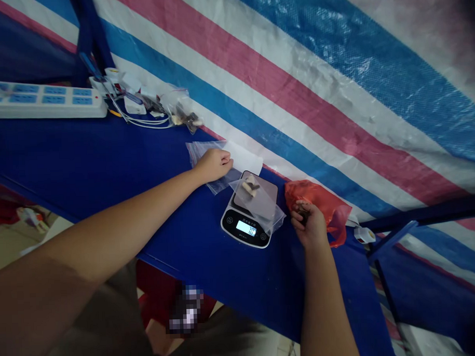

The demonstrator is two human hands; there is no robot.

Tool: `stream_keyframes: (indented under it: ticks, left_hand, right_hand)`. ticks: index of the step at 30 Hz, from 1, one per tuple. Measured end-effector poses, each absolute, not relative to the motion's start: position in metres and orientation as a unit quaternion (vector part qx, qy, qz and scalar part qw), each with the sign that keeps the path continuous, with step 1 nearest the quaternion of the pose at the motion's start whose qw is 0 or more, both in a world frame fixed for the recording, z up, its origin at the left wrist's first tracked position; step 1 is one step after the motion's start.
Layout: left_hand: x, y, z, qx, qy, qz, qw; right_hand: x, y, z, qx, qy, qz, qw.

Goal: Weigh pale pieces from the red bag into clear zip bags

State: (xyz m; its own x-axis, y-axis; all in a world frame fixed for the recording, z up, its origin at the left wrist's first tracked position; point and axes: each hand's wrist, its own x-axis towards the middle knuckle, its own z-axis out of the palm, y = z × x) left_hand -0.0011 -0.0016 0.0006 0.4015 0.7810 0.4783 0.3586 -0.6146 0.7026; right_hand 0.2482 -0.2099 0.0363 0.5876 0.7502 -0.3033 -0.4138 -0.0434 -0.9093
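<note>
My left hand (215,163) lies with curled fingers on a stack of clear zip bags (205,150) and touches the edge of a white paper slip (244,157). A small digital scale (249,219) with a lit display stands on the blue table. On its platform rests a clear bag (261,200) with a few brownish pieces inside. My right hand (309,225) is closed around small dark pieces at the mouth of a red plastic bag (320,201), just right of the scale.
A white power strip (43,99) lies at the far left of the table (104,162), with cables, small white chargers (133,101) and another filled clear bag (184,115) beside it. A striped tarp (315,66) hangs behind. The table's blue frame bar (399,232) juts out at right.
</note>
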Motion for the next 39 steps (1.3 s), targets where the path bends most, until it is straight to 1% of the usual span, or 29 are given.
stream_keyframes:
  ticks: [5, 11, 19, 25, 39]
  left_hand:
    - [-0.0011, -0.0017, 0.0002, 0.798, 0.347, 0.424, 0.252]
    - [-0.0007, -0.0015, 0.0, 0.798, 0.349, 0.423, 0.251]
    - [-0.001, -0.0024, 0.0011, 0.798, 0.353, 0.418, 0.251]
    - [-0.0006, -0.0028, 0.0007, 0.797, 0.352, 0.417, 0.257]
    - [-0.0008, -0.0022, 0.001, 0.801, 0.342, 0.421, 0.254]
  right_hand:
    - [0.2485, -0.2104, 0.0356, -0.593, -0.157, 0.429, 0.663]
    - [0.2447, -0.2085, 0.0319, -0.641, -0.19, 0.369, 0.646]
    - [0.2456, -0.2104, 0.0321, -0.673, -0.21, 0.363, 0.609]
    - [0.2432, -0.2108, 0.034, -0.67, -0.234, 0.39, 0.587]
    - [0.2427, -0.2107, 0.0344, -0.655, -0.252, 0.415, 0.578]
